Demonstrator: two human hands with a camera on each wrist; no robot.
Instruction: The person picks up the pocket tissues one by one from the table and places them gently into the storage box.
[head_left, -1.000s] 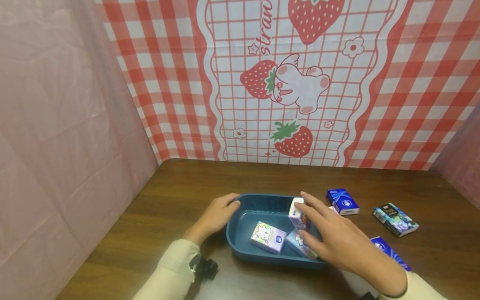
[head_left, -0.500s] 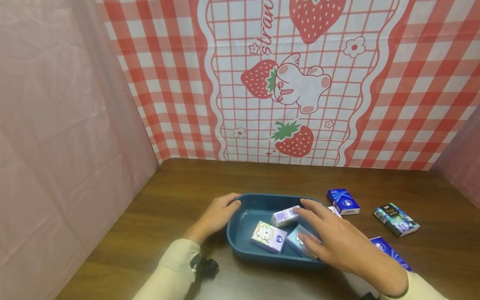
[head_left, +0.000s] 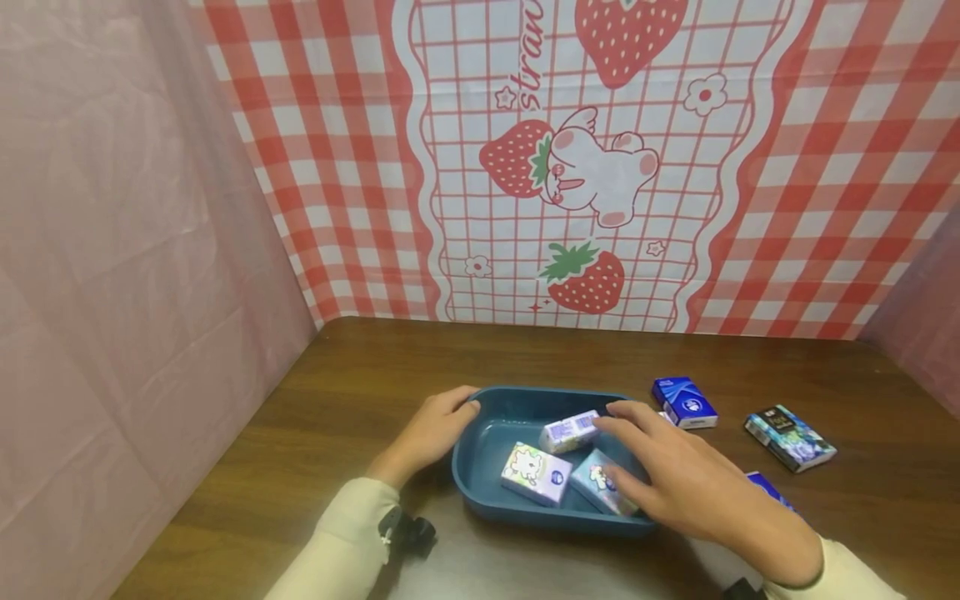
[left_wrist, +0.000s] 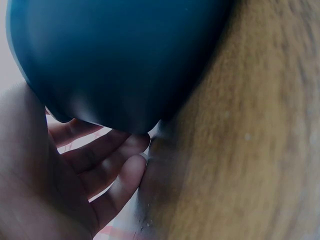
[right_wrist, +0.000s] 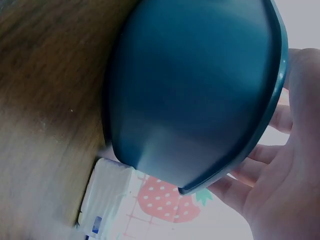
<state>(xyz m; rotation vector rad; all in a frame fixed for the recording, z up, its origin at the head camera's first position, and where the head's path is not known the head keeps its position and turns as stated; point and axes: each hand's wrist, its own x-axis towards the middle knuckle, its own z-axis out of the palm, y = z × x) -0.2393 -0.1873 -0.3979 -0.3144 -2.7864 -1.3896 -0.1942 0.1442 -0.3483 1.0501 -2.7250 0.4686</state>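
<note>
A dark teal plastic tub [head_left: 540, 521] stands on the table. My left hand [head_left: 431, 432] grips its left end, thumb over the rim; the left wrist view shows fingers [left_wrist: 112, 160] against the outer wall. Inside lie three small tissue packs: a lilac and white one with a cartoon face [head_left: 536, 473], a pale purple one resting on its edge [head_left: 570, 432], and a light blue one [head_left: 596, 477]. Over the right end hovers my right hand [head_left: 686, 475], fingers spread and holding nothing. Its index fingertip is right at the purple pack's end; its thumb overlaps the light blue pack.
Right of the tub lie a blue tissue pack [head_left: 685, 402], a dark floral pack [head_left: 790, 437] and another blue pack [head_left: 772, 492] partly behind my right wrist. A whitish pack [right_wrist: 107, 195] sits close beside the tub. A checked strawberry cloth [head_left: 337, 167] hangs behind the table.
My right hand has let go of the purple tissue pack, which tipped from upright to lying in the tub. The right hand has drawn back slightly; the left hand has not moved.
</note>
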